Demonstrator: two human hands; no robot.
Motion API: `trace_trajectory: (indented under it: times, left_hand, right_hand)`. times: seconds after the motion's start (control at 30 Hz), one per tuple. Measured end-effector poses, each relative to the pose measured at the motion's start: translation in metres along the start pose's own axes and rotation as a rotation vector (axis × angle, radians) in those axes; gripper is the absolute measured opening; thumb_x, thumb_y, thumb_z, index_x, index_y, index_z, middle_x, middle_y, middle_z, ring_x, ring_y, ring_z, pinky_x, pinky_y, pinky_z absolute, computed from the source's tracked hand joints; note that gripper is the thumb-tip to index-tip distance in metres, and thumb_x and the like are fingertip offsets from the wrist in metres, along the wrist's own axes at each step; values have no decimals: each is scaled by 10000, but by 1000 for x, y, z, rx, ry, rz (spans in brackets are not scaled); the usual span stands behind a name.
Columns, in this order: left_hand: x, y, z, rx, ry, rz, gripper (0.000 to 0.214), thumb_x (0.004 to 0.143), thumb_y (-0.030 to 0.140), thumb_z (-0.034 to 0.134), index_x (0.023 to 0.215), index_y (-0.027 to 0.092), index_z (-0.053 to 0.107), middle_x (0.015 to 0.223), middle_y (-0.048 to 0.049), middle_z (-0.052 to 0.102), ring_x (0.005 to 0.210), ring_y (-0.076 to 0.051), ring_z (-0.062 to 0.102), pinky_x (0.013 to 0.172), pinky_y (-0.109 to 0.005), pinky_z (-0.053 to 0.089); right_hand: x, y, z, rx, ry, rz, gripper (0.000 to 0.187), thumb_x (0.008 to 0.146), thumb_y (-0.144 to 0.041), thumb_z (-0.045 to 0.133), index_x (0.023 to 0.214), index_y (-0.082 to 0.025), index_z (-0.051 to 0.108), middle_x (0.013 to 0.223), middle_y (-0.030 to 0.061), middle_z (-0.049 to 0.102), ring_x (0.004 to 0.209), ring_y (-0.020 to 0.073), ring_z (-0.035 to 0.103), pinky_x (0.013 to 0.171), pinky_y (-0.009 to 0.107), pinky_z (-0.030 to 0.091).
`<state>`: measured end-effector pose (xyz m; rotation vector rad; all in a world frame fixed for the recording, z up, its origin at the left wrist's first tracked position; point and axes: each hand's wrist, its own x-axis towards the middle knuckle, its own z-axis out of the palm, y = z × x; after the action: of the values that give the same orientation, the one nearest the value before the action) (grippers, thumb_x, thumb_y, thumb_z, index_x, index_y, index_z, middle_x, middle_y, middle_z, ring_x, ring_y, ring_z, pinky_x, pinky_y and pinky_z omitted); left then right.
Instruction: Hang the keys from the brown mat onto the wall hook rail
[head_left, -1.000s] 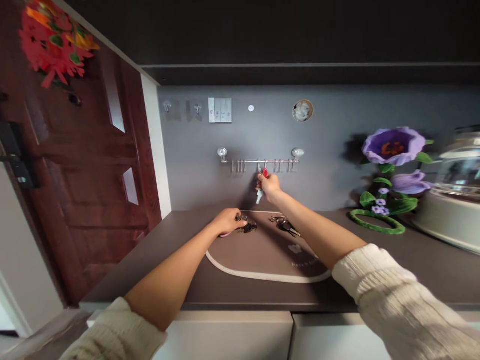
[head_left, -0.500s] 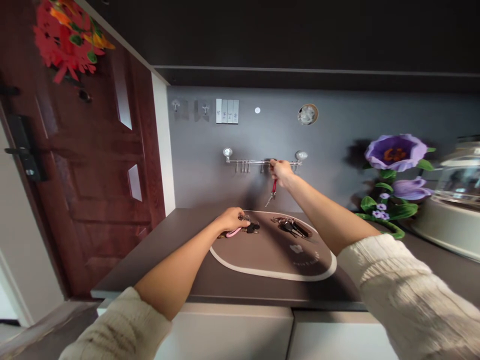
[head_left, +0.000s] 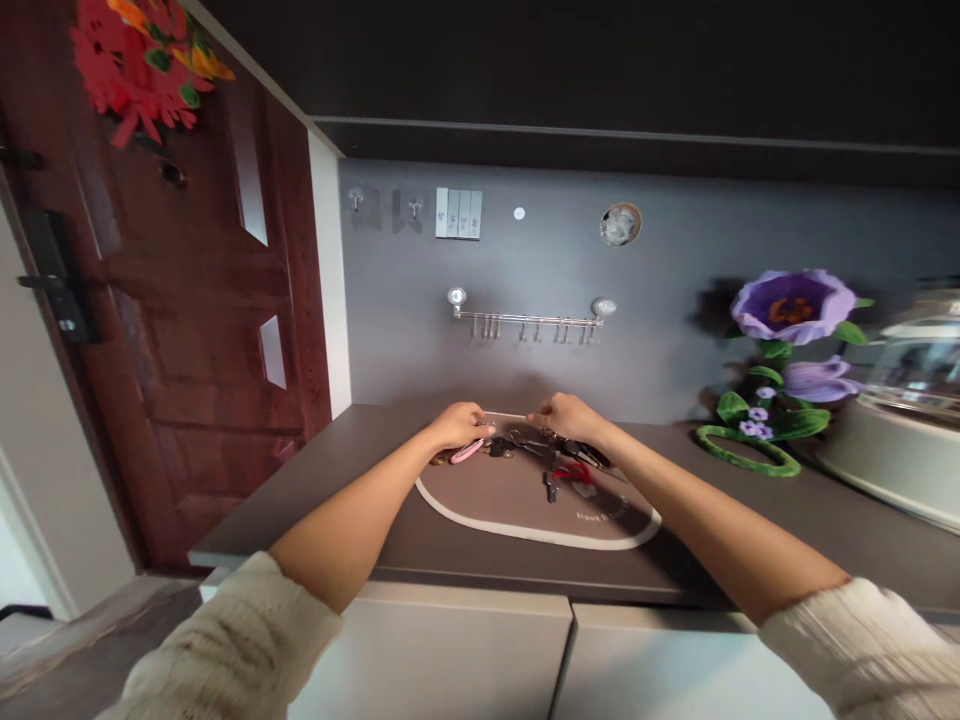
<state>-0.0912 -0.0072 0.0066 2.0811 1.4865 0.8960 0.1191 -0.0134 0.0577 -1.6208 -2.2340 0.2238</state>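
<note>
My left hand [head_left: 457, 425] is closed in a pinch on the ring of a bunch of keys [head_left: 498, 447] at the mat's back left. A pink strap [head_left: 466, 452] hangs from that bunch. My right hand [head_left: 571, 418] reaches over the back of the brown mat [head_left: 480, 500], fingers pinched at the ring end of a second, dark bunch of keys [head_left: 581, 453], partly hidden by the hand and wrist. In front of it lies a red strap [head_left: 576, 472] with keys [head_left: 552, 487] on the mat, touched by neither hand.
A clear hook rail [head_left: 525, 320] is fixed to the grey wall above the mat. Purple flowers [head_left: 791, 305] and a pale appliance with a clear top [head_left: 900, 430] stand at the right. A dark red door [head_left: 202, 380] is at the left, and a shelf overhangs above.
My right hand has come down from the hook rail to the dark bunch of keys. The red strap with its keys now lies on the mat. My left hand stays at its bunch.
</note>
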Motion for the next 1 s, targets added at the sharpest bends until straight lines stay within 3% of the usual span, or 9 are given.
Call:
trace_trajectory:
  times: [0.07, 0.17, 0.27, 0.33, 0.6, 0.67, 0.77, 0.87, 1.0]
  left_hand:
    - [0, 0, 1, -61, 6, -17, 420, 635, 367, 639, 993, 157, 579, 889, -49, 637, 799, -165, 578, 687, -242, 419]
    - [-2, 3, 3, -301, -110, -46, 539, 620, 261, 670, 1120, 145, 508, 900, -64, 634, 778, -150, 587, 694, -255, 439]
    - [-4, 7, 4, -543, -231, 11, 701, 596, 140, 677, 1240, 149, 401, 970, -103, 623, 773, -132, 590, 705, -264, 456]
    - [-4, 8, 4, -572, -231, 68, 717, 601, 99, 659, 1260, 152, 382, 1008, -118, 613, 779, -122, 584, 719, -265, 459]
    - [2, 0, -3, -108, 136, 34, 471, 661, 108, 565, 1127, 160, 522, 892, -52, 631, 735, -119, 558, 734, -245, 439]
    - [-1, 5, -7, -114, 208, 32, 433, 689, 149, 556, 1120, 157, 512, 907, -56, 623, 756, -122, 548, 746, -247, 432]
    - [-8, 22, -17, -341, 234, 93, 395, 699, 236, 588, 1074, 146, 501, 954, -66, 592, 797, -112, 540, 753, -236, 424]
    - [-15, 45, -31, -628, 83, 205, 323, 663, 317, 645, 914, 156, 520, 838, -25, 573, 761, -99, 543, 709, -223, 419]
    - [-20, 68, -44, -964, -160, 335, 387, 634, 480, 641, 622, 145, 448, 568, 30, 462, 533, -66, 460, 577, -221, 397]
  right_hand:
    - [-2, 2, -1, -35, 21, 4, 277, 730, -398, 534, 694, -152, 656, 670, 60, 648, 642, 155, 570, 566, 228, 365]
    - [-2, 7, -1, -2, 46, 47, 313, 751, -409, 506, 796, -146, 668, 767, 77, 668, 706, 171, 588, 594, 229, 378]
    - [-1, 16, 3, 4, 72, 91, 311, 763, -395, 493, 840, -147, 664, 826, 87, 672, 741, 175, 595, 608, 228, 385]
    - [-2, 22, 6, -38, 66, 105, 286, 755, -363, 508, 857, -144, 662, 859, 96, 670, 766, 181, 597, 623, 230, 388]
    - [-23, 15, 4, 85, -110, 19, 236, 741, -331, 526, 772, -142, 664, 788, 65, 674, 713, 161, 587, 627, 229, 384]
    - [-28, 8, -4, 117, -95, 1, 258, 744, -360, 523, 729, -142, 660, 734, 62, 668, 676, 158, 578, 610, 233, 380]
    - [-32, -4, -23, 179, -72, -24, 278, 724, -407, 549, 721, -150, 655, 664, 49, 651, 614, 149, 556, 588, 245, 375]
    - [-33, -14, -46, 405, -169, -157, 281, 677, -428, 613, 697, -150, 644, 691, 37, 643, 646, 131, 553, 638, 241, 398]
    - [-29, -20, -58, 954, -460, -366, 342, 683, -481, 608, 693, -139, 595, 714, 35, 623, 671, 118, 565, 664, 256, 434]
